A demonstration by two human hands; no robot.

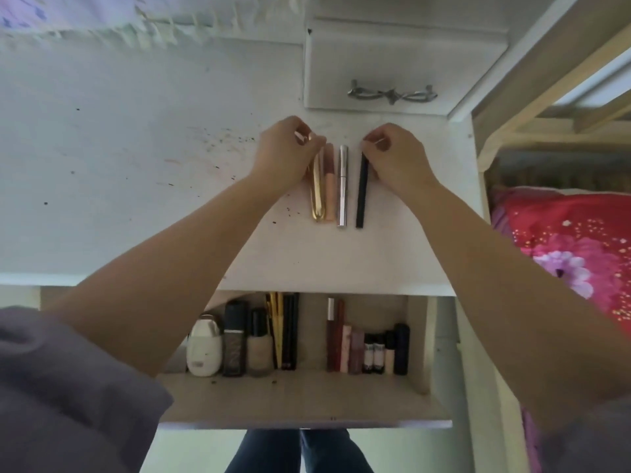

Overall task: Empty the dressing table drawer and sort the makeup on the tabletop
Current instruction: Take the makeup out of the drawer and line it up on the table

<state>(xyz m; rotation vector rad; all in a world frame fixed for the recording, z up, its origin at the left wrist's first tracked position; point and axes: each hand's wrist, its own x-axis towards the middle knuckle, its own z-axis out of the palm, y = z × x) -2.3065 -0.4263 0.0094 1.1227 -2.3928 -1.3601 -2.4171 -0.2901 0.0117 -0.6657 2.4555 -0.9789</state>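
Several slim makeup tubes lie side by side on the white tabletop (136, 199): a gold tube (317, 196), a pink tube (330, 192), a silver tube (342, 189) and a black pencil (362, 196). My left hand (285, 155) pinches the far end of the gold tube. My right hand (392, 155) pinches the far end of the black pencil. Below, the open drawer (307, 397) holds a white device (204, 349), a dark bottle (235, 339), a foundation bottle (259, 346), brushes and pencils (283, 332) and several lipsticks (362, 346).
A small closed drawer with a silver bow handle (392, 92) stands at the back right of the tabletop. A bed with a red floral cover (563, 240) lies to the right. Dark specks dot the tabletop's left part. My legs (300, 452) show under the drawer.
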